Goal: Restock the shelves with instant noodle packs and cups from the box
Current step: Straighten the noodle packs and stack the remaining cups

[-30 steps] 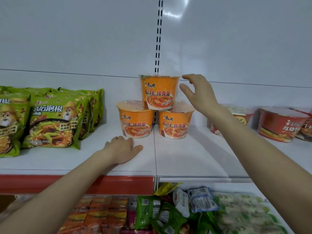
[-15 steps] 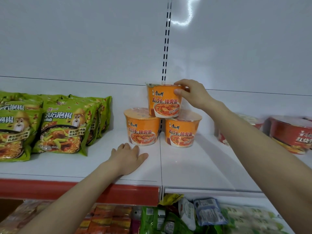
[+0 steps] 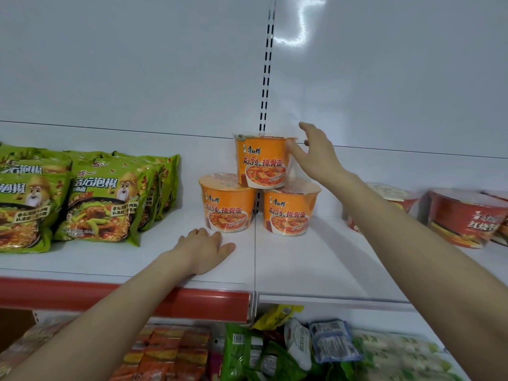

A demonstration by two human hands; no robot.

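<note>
Three orange noodle cups form a small pyramid on the white shelf: a top cup sits on a left cup and a right cup. My right hand is beside the top cup's right rim, fingers spread, thumb touching the cup's upper edge. My left hand rests palm-down on the shelf just in front of the left cup, holding nothing.
Green noodle packs stand in rows at the shelf's left. Red noodle bowls sit at the right. A red price strip edges the shelf. Below it lie mixed snack packs.
My right hand gripped the top cup's rim half a second ago and has now opened, fingers lifting off to the right. The left hand has stayed on the shelf.
</note>
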